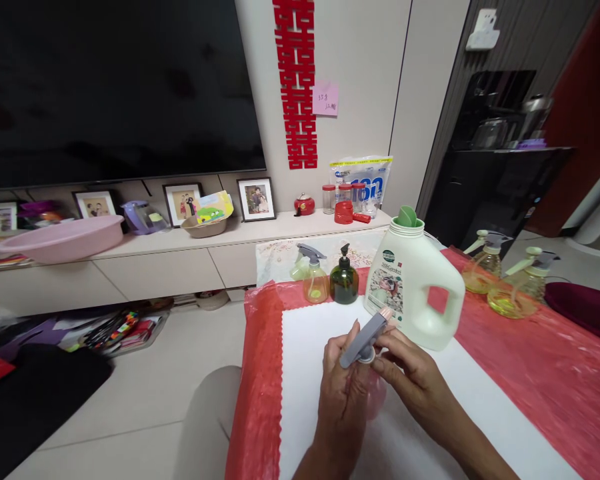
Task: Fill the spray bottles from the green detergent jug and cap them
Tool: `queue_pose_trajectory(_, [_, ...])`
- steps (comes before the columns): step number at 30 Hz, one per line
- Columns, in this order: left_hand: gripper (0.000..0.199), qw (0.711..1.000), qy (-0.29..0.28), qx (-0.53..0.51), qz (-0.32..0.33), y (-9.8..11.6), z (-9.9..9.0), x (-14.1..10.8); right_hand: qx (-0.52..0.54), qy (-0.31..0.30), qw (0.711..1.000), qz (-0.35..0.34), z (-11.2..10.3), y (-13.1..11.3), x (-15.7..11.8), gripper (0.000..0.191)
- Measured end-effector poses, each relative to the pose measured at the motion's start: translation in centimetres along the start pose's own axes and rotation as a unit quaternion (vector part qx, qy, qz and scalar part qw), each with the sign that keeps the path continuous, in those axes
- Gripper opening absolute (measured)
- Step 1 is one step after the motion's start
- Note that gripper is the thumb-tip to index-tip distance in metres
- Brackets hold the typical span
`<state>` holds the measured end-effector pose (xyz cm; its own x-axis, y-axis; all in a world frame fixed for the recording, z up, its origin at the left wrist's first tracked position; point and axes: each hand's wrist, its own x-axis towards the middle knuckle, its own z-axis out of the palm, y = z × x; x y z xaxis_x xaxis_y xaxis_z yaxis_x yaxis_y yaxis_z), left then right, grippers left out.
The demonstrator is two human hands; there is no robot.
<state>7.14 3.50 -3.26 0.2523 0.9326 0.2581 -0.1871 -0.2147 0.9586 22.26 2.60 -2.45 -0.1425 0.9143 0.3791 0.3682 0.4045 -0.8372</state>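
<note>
Over the white mat (pixel 310 420), both my hands are closed on a pink spray bottle (pixel 377 395) with a grey trigger head (pixel 364 339) and a pink nozzle tip. My left hand (pixel 341 393) wraps the bottle from the left, its fingers around the neck behind the head. My right hand (pixel 415 377) pinches at the collar under the head from the right. Much of the bottle is hidden behind my hands. Just past them stand a large pale green jug (pixel 437 323), a dark green pump bottle (pixel 344 285) and a yellow-tinted spray bottle (pixel 315 285).
A green scoop-like piece (pixel 407 217) sticks out of the jug's mouth. Two yellow spray bottles (pixel 517 297) stand at the right on the red plastic cover (pixel 555 360). Behind, a low cabinet (pixel 150 267) bears a pink basin (pixel 65 240), framed photos and red-lidded jars (pixel 345 199).
</note>
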Motion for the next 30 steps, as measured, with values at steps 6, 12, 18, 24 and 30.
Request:
queue_pose_trajectory(6, [0.041, 0.999, -0.008, 0.04, 0.02, -0.3, -0.2, 0.3, -0.005, 0.014, 1.0, 0.013, 0.0, 0.3, -0.2, 0.029])
queue_pose_trajectory(12, [0.042, 0.998, 0.004, 0.041, 0.037, -0.4, -0.2, 0.6, 0.034, 0.062, 0.997, 0.01, 0.9, 0.9, -0.2, 0.026])
queue_pose_trajectory(18, [0.038, 0.997, 0.019, 0.045, 0.055, -1.2, -0.4, 0.6, 0.113, 0.085, 0.99, 0.028, 2.2, 1.4, -0.2, 0.029])
queue_pose_trajectory(24, [0.032, 0.992, 0.046, 0.066, 0.095, -1.7, -0.4, 0.5, 0.197, 0.063, 0.975, 0.085, 2.1, 1.3, 0.0, 0.035])
queue_pose_trajectory(30, [0.027, 0.997, 0.051, -0.042, 0.051, -1.0, -0.2, 0.7, 0.261, 0.068, 0.956, 0.118, 2.5, 1.7, 0.0, 0.04])
